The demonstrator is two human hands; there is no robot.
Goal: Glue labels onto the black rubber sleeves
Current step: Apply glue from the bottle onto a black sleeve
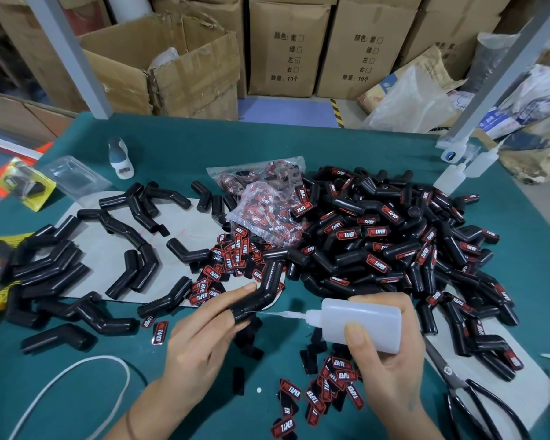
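My left hand (200,335) holds a bent black rubber sleeve (262,290) above the green table, with a finger pushed into its lower end. My right hand (385,354) grips a translucent white glue bottle (359,322) on its side, the thin nozzle pointing left and touching the sleeve's lower end. Loose red-and-black labels (327,389) lie below my hands, and more labels (232,262) lie beyond the sleeve. A large heap of labelled sleeves (394,242) fills the right. Plain sleeves (86,268) are scattered on the left.
Clear bags of labels (267,204) lie at the centre. Black scissors (477,398) rest at the lower right. A white cord (77,376) loops at the lower left. A small bottle (119,158) and spare glue bottles (458,173) stand near the far edge. Cardboard boxes (286,49) rise behind the table.
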